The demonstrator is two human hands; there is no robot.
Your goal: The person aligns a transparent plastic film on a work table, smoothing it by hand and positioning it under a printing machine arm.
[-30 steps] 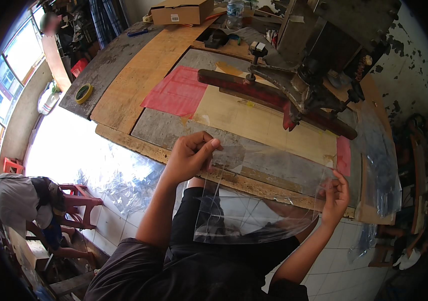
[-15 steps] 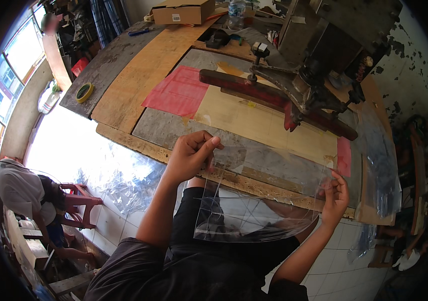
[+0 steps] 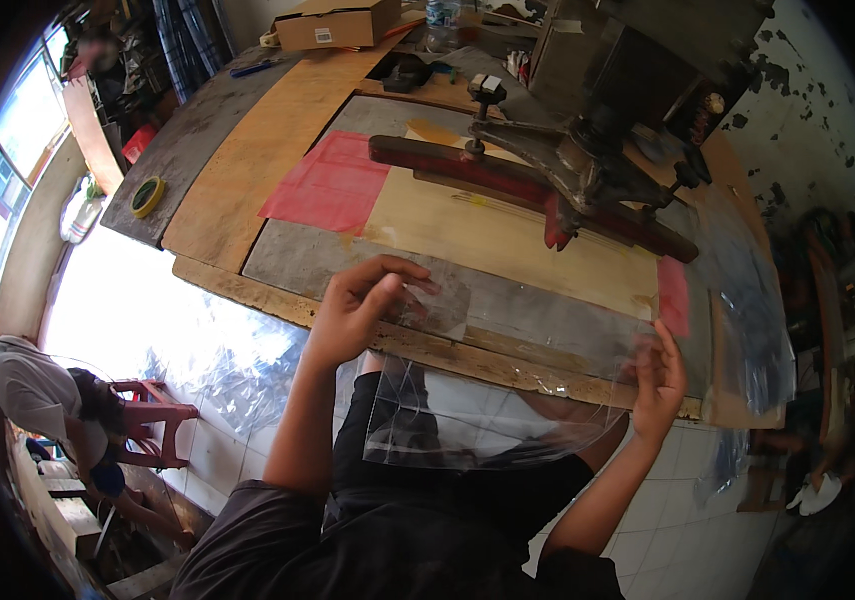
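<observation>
White floor tiles [image 3: 202, 455] and bright windows [image 3: 2, 130] frame the left of the head view, where a broad wooden table [image 3: 247, 170] runs across the upper half.

On the table lie a pale board, a red sheet [image 3: 332, 185] and a grey panel, and over them stands a dark metal press [image 3: 587, 165] with a long reddish bar [image 3: 507, 185]. A roll of yellow tape [image 3: 147, 195] sits near the far left edge, and a cardboard box [image 3: 337, 22] stands at the back.

The person's left hand [image 3: 357, 310] is raised over the table's near edge, its fingers curled and pinching the upper left corner of a clear plastic sheet [image 3: 467, 420]. The right hand [image 3: 659, 380] has the sheet's right edge, fingers spread loosely; how firm that grip is, the glare makes hard to judge. The sheet hangs between the two hands, its top over the table's edge and its lower part draped down in front of the person's dark clothing.

More clear plastic [image 3: 747, 300] lies piled at the table's right end. Another person [image 3: 42, 395] bends by a red stool [image 3: 152, 410] at lower left.
</observation>
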